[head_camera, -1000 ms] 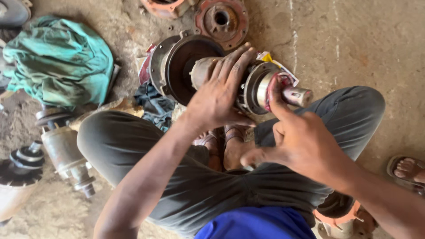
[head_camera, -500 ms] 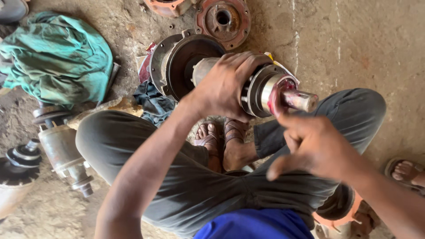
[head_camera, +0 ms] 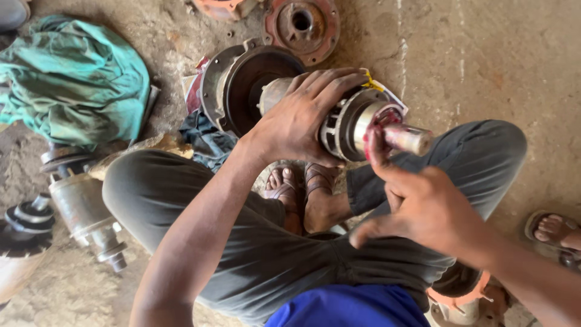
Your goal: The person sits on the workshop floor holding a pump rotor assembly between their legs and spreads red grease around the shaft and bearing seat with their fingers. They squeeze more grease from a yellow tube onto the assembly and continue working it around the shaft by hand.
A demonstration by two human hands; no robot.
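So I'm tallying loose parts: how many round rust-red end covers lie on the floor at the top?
2: one whole end cover top centre, another left of it, cut by the frame edge.

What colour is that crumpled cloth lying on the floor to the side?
The crumpled cloth is teal green with dirty smudges, seen clearly in the head view.

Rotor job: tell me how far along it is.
Done: the rotor is out of the round housing, and a rusty end cover lies apart on the floor. In hand: the left hand grips the rotor; the right hand's finger touches the red patch by the shaft. Left: parts lie unassembled.
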